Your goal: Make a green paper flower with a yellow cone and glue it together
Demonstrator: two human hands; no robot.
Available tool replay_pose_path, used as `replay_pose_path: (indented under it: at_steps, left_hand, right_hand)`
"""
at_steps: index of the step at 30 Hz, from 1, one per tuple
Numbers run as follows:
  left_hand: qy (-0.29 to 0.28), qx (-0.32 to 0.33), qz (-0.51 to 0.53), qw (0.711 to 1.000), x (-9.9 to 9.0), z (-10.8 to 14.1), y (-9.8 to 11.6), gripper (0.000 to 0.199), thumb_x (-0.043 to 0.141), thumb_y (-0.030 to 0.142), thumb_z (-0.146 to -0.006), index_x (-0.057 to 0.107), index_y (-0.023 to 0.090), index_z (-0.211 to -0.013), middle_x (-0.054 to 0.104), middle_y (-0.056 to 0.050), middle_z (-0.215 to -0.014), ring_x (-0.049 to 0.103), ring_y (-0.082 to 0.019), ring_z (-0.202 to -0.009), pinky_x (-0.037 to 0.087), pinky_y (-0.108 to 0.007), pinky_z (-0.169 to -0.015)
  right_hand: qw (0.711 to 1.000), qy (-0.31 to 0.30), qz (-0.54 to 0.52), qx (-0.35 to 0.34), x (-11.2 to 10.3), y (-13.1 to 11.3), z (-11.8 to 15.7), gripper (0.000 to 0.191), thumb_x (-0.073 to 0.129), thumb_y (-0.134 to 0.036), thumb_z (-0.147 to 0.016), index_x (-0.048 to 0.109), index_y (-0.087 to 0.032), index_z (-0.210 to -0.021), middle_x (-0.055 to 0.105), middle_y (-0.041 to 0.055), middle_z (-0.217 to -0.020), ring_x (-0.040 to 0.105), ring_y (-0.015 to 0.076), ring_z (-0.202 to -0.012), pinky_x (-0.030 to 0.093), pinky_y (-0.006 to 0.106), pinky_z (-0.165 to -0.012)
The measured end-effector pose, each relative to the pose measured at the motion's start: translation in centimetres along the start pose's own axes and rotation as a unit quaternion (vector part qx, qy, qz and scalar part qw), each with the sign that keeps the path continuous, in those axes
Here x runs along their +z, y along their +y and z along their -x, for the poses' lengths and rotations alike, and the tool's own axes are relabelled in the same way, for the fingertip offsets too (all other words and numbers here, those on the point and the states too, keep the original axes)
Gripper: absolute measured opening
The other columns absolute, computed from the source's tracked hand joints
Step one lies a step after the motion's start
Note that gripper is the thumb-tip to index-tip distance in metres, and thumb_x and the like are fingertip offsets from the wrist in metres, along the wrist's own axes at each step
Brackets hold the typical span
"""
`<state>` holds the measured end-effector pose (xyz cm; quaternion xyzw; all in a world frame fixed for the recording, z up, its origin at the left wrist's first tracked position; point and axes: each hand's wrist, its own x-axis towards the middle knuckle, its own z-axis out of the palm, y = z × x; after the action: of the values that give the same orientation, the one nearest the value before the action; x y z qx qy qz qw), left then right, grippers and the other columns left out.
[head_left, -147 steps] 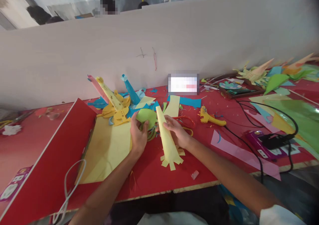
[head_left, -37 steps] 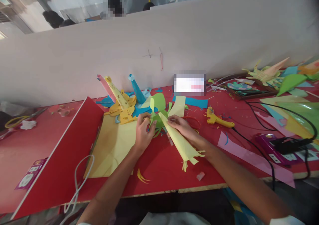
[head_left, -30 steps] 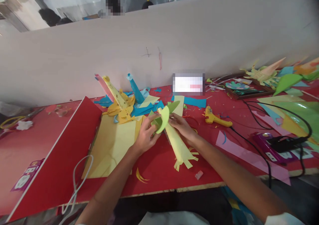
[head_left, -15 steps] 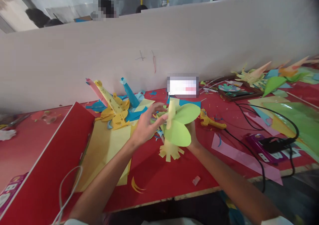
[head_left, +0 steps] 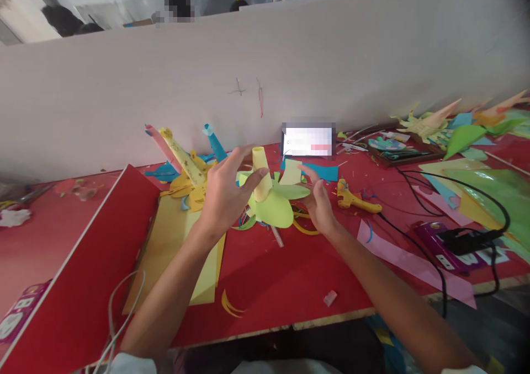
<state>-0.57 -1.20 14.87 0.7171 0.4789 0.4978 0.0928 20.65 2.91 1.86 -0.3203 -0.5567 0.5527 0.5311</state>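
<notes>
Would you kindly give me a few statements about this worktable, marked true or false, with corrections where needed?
1. The left hand holds the pale yellow paper cone. True.
2. The green petals lie well apart from that cone. False: they spread out around it.
3. The right hand is clenched around the glue gun. False: the hand is open, and the glue gun lies on the red table to its right.
4. A long pink paper strip lies nearer the person than the glue gun. True.
5. The blue paper cone is to the right of the lit screen. False: it is to the left.
</notes>
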Motion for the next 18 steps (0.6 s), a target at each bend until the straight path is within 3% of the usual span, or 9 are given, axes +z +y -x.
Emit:
replay_pose_path:
  at_steps: [3,6,9,14,18]
  left_hand:
    - [0.004,0.024,-0.018,1.000,-0.3,0.0,-0.1,0.030,0.074,0.026,-0.096,0.071,0.025,-0.126,0.080,-0.003,-0.109,0.077,-0.018,-0.099,0.068,-0.034,-0.093]
    - [0.007,0.040,-0.024,0.999,-0.5,-0.2,-0.4,0.029,0.072,0.024,-0.097,0.071,0.025,-0.126,0.079,-0.003,-0.109,0.077,-0.017,-0.101,0.068,-0.033,-0.091]
    - [0.015,0.033,-0.023,0.999,-0.9,-0.4,-0.8,0.029,0.069,0.024,-0.098,0.070,0.024,-0.127,0.079,-0.003,-0.109,0.077,-0.018,-0.102,0.069,-0.031,-0.086]
    - [0.014,0.015,-0.015,1.000,-1.5,-0.7,-0.9,0.028,0.070,0.025,-0.097,0.069,0.024,-0.126,0.079,-0.004,-0.109,0.077,-0.017,-0.104,0.069,-0.029,-0.085]
    - [0.012,0.004,-0.007,1.000,-1.8,-0.7,-0.6,0.029,0.070,0.027,-0.097,0.069,0.025,-0.126,0.078,-0.003,-0.110,0.076,-0.018,-0.105,0.069,-0.030,-0.086]
  right_hand:
    - [0.997,0.003,-0.077,0.023,0.3,0.0,-0.3,0.041,0.080,-0.064,-0.088,0.076,-0.031,-0.113,0.076,0.0044,-0.108,0.073,0.0243,-0.094,0.061,0.036,-0.074]
    - [0.997,0.016,-0.075,0.025,0.3,0.7,-0.5,0.029,0.091,-0.045,-0.079,0.080,-0.030,-0.101,0.076,0.0024,-0.107,0.070,0.0215,-0.093,0.059,0.033,-0.077]
    - [0.998,0.022,-0.050,0.035,-0.2,1.4,-0.7,0.030,0.089,-0.037,-0.077,0.082,-0.029,-0.106,0.079,0.0035,-0.118,0.071,0.0243,-0.102,0.058,0.036,-0.084]
    - [0.997,-0.027,-0.028,0.064,-0.8,1.5,-0.8,0.048,0.083,-0.034,-0.079,0.080,-0.030,-0.128,0.073,0.0044,-0.145,0.071,0.0290,-0.119,0.060,0.039,-0.090]
    - [0.998,-0.038,0.008,0.051,-0.8,1.4,-0.8,0.053,0.080,-0.031,-0.080,0.079,-0.030,-0.133,0.070,0.0046,-0.151,0.068,0.0307,-0.130,0.059,0.044,-0.102]
